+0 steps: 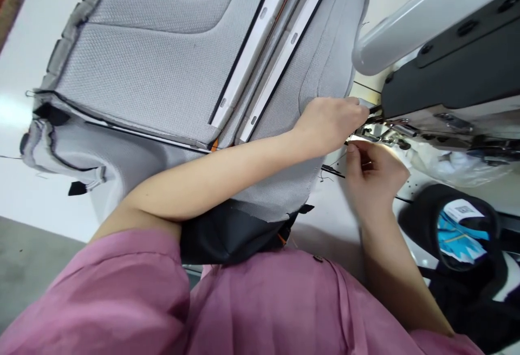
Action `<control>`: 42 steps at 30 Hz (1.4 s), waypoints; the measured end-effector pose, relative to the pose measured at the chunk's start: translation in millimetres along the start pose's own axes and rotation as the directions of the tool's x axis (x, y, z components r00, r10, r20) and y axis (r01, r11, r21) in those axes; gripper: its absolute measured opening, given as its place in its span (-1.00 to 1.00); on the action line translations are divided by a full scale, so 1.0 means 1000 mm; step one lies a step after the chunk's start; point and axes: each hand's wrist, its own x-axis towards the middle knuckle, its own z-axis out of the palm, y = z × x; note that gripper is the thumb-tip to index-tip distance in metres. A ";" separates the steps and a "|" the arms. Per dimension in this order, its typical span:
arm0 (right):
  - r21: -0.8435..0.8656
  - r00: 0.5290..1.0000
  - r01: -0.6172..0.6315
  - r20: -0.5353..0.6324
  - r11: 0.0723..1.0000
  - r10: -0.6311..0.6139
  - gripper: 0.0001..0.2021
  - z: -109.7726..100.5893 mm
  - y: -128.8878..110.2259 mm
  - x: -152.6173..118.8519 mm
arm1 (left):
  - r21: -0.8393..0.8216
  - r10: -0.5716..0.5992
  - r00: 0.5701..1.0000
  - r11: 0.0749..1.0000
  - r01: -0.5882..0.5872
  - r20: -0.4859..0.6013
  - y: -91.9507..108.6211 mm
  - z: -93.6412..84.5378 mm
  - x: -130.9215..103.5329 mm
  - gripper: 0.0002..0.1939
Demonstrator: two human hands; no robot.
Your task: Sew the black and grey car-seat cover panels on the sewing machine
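A large grey fabric piece (pixel 162 73) with pale strips and black edging lies under my left forearm. My left hand (pixel 331 124) reaches across it to the sewing machine's needle area (pixel 377 124), its fingers bent together; what they hold is hidden. Just below, my right hand (pixel 376 173) pinches with thumb and forefinger beside the same spot, and whatever is between them is too small to name. Black material (pixel 235 233) hangs from the fabric's lower edge near my lap.
The dark sewing machine head (pixel 455 68) and a thick white tube (pixel 414 24) fill the upper right. A clear plastic bag (pixel 459 165) lies behind the needle area. At the right stands a black round holder (pixel 418 214) with blue and white material inside.
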 end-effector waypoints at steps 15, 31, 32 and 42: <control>0.020 1.000 -0.023 0.019 1.000 0.023 -0.74 -0.002 -0.001 0.000 | 0.015 0.068 0.996 0.998 -0.069 0.057 0.000 -0.004 0.000 -0.74; 0.035 0.995 -0.102 -0.014 0.994 0.103 -0.70 -0.002 -0.003 0.012 | 0.003 0.095 0.995 0.995 -0.096 0.042 -0.001 -0.005 0.000 -0.71; 0.012 0.996 -0.094 -0.003 0.995 0.094 -0.72 -0.001 -0.002 0.016 | -0.001 0.094 0.995 0.996 -0.094 0.039 -0.001 -0.006 0.000 -0.71; 0.055 0.995 -0.077 -0.064 0.996 0.081 -0.75 0.006 -0.005 0.028 | 0.020 0.150 0.987 0.988 -0.151 0.058 -0.004 -0.011 -0.001 -0.76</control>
